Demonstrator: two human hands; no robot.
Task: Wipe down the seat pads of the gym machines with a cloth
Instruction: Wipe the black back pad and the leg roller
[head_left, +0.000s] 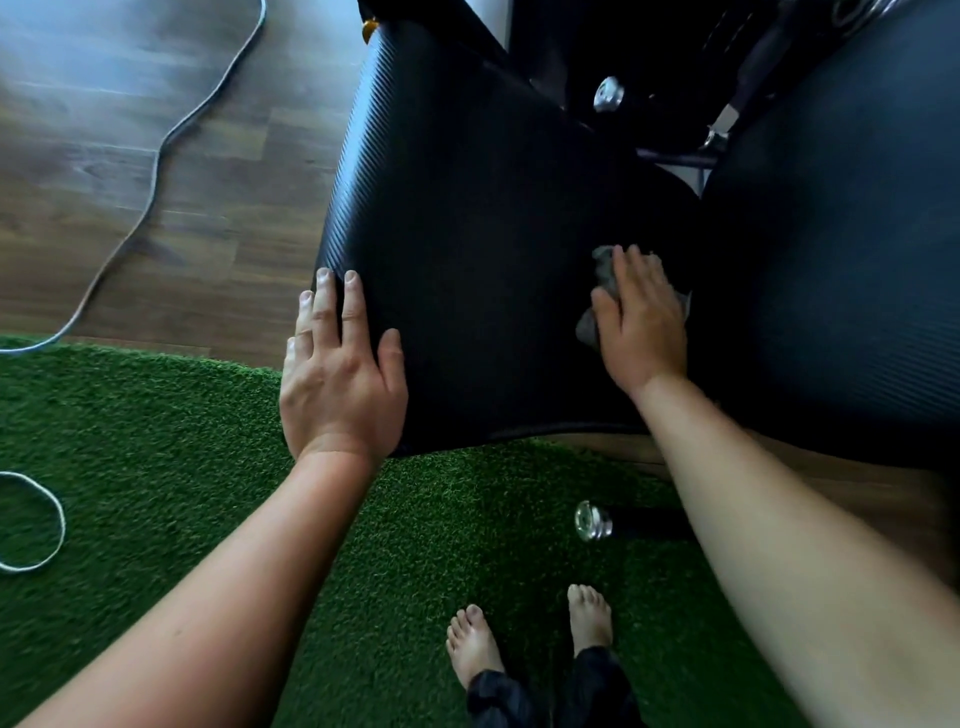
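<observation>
A black ribbed seat pad (483, 228) fills the middle of the view. My left hand (340, 369) lies flat on its near left corner, fingers straight along the left edge. My right hand (641, 317) presses a grey cloth (605, 270) flat against the pad's right side, with its fingers straight. The cloth shows only at the fingertips and beside the thumb; the rest is under the palm. A second black pad (841, 249) stands to the right, touching the first.
Green artificial turf (171, 467) lies under my bare feet (524, 634). Wood floor (130, 156) lies to the left, crossed by a white cable (156, 150). A chrome-capped black bar (595, 519) sticks out below the pad. Black machine frame parts (649, 67) sit behind.
</observation>
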